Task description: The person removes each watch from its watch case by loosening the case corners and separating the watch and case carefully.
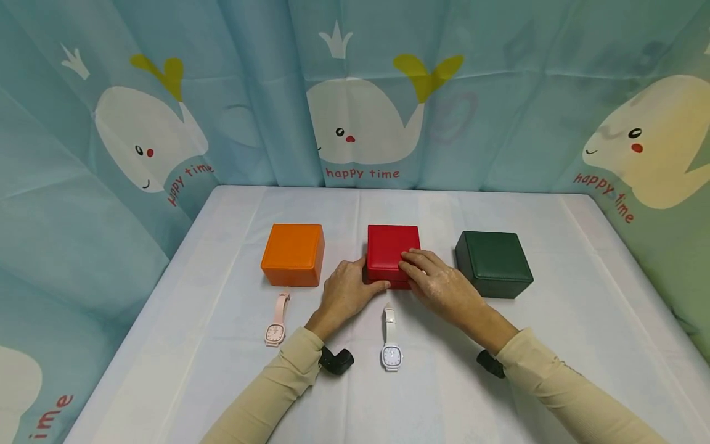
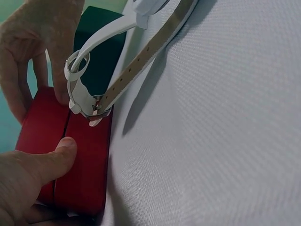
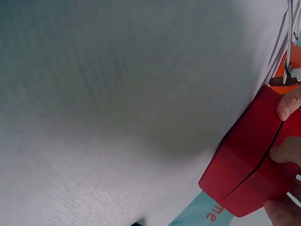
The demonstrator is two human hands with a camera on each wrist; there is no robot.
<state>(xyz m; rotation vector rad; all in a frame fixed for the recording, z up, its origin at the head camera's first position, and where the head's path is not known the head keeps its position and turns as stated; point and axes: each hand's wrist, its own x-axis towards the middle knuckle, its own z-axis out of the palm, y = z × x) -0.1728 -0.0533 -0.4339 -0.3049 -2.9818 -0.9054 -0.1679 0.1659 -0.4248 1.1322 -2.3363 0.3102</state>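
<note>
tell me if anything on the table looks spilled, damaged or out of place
Nothing stands out. The orange box, red box and green box sit upright, lids down, with the left hand and right hand on the red one. The pink watch and white watch lie face up in front; no spill or damage shows.

Your head view is bright.
Soft shadow falls on the cloth nearer you than the right hand; your right wrist view is dimmer, blurred away from the grip.
</note>
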